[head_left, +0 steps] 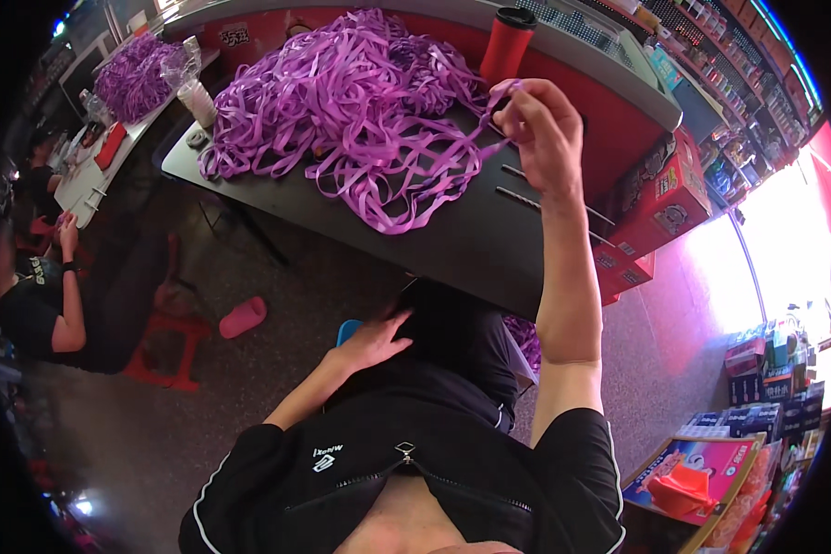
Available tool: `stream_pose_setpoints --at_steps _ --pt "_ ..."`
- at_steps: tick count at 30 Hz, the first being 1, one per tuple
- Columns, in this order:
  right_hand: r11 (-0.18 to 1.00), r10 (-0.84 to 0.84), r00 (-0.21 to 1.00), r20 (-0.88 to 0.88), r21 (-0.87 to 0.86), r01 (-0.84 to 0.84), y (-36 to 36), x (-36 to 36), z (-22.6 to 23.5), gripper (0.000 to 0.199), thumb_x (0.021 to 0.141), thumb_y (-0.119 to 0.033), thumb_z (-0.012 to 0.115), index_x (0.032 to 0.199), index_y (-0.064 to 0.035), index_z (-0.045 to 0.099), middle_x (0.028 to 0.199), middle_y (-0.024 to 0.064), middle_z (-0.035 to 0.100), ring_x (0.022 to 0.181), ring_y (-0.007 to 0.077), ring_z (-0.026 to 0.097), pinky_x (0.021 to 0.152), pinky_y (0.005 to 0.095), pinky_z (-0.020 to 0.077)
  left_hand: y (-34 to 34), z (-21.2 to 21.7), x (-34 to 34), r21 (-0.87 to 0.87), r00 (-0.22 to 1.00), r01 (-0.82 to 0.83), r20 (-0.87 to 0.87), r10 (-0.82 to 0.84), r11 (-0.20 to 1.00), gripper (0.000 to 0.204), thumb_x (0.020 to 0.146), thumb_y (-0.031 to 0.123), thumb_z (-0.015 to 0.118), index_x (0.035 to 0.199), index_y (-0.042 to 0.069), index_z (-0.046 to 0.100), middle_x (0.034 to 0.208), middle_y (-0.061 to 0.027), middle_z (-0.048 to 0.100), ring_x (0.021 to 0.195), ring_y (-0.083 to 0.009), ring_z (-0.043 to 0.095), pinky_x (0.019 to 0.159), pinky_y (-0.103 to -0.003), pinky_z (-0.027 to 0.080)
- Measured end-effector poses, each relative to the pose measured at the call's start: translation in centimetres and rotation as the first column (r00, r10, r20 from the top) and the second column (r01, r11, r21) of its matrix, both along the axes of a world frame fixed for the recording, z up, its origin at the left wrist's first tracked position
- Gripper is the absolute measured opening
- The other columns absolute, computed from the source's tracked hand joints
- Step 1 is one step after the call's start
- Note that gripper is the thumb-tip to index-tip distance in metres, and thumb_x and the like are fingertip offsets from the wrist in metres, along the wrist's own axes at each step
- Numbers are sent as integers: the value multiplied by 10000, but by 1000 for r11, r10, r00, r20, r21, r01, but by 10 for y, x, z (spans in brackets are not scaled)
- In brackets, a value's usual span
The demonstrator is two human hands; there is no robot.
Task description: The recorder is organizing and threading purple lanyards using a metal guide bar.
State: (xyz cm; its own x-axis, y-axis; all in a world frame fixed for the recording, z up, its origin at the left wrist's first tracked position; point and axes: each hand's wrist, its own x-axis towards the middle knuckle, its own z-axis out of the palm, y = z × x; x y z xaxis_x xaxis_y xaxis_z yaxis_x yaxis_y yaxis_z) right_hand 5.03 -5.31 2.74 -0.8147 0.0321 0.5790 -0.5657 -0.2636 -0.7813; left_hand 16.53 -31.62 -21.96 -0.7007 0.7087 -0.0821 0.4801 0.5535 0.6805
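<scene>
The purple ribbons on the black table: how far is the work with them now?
Done: nothing sorted shows; no finished bundle can be told apart. In hand: the right hand pinches one purple ribbon strand lifted from the ribbon heap on the black table, while the left hand rests open on the lap. Left: nearly the whole heap lies tangled, and a second purple heap sits on the far white table.

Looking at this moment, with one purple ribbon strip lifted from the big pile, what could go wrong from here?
1. The right hand pinches one strip that runs back into the tangled purple ribbon pile; pulling may drag other strips along or tighten a knot.
2. The red tumbler stands upright just beside the raised hand and the pile, so a snagged strip or the hand could tip it.
3. The left hand rests on the lap, so nothing holds the pile down on the black table.
</scene>
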Motion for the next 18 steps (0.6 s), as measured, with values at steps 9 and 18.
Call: stream_pose_setpoints --at_steps 9,18 --pt "921 341 928 -148 -146 -362 10 94 36 160 910 -46 417 964 6 558 910 246 601 456 92 460 521 234 443 18 218 4 708 947 85 -276 164 701 203 778 -63 641 967 11 640 885 -85 637 762 -136 618 647 -228 485" --pt "983 152 976 154 -131 -133 8 172 13 105 890 -10 476 948 30 553 899 230 623 492 125 545 489 218 466 90 227 26 864 696 -190 453 -556 465 432 846 158 673 1204 3 488 989 -81 620 921 -133 595 827 -267 471"
